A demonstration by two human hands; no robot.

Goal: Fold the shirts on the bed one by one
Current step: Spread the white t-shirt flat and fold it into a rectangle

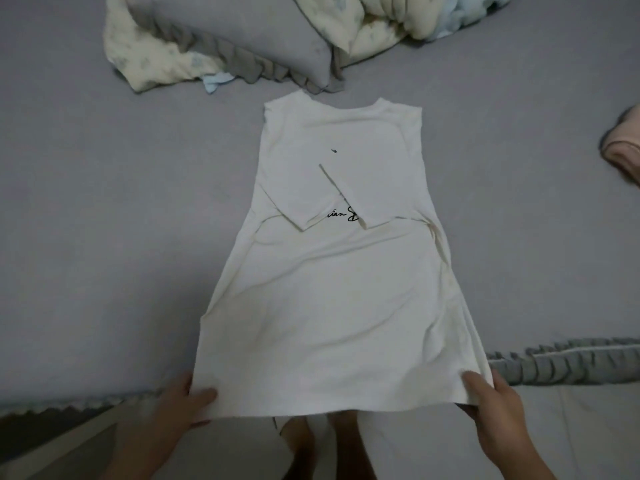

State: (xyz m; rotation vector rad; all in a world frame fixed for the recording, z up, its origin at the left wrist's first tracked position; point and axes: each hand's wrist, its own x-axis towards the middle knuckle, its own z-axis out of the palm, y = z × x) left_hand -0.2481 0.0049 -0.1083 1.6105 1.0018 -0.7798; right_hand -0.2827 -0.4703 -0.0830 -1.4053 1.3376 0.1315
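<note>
A white shirt (332, 289) lies lengthwise on the grey bed (104, 220), collar at the far end. Both sleeves are folded inward across its chest, partly covering black script lettering. The hem hangs past the bed's near edge. My left hand (180, 407) pinches the hem's left corner, thumb on top. My right hand (491, 403) pinches the hem's right corner the same way, with the fingers under the cloth.
A grey ruffled pillow (242, 46) and a crumpled pale floral quilt (363, 22) lie at the far end. Pink fabric (623, 150) shows at the right edge. The bed's grey ruffled border (571, 362) runs along the near edge, floor below.
</note>
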